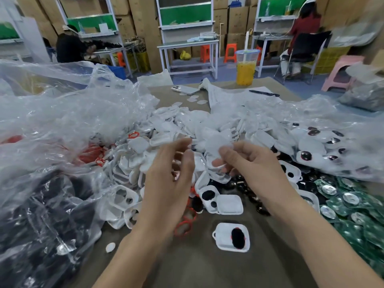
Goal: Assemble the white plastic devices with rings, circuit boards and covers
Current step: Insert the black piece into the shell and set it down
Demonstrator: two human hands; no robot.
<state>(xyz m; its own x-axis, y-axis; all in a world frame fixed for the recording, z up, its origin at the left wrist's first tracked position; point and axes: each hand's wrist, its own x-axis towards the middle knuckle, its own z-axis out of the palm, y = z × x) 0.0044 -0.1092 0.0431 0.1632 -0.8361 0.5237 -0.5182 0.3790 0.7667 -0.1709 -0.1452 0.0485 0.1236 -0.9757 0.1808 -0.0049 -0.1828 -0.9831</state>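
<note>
The job looks far from finished. Loose parts lie in heaps across the counter: white shells at left, red rings beside them, green boards at the right edge, and thin white covers piled further back.

One shell lies alone near the front. It holds a black oval insert with a trace of red at its rim, and it has no cover on it. I cannot tell whether a board sits inside.

The right hand pinches a translucent cover between thumb and fingers, raised above the pile. The left hand hangs beside it with fingers loosely curled, and nothing shows in it through the blur.

My guess is the held cover is meant for a filled shell, with most units still to be built.
</note>
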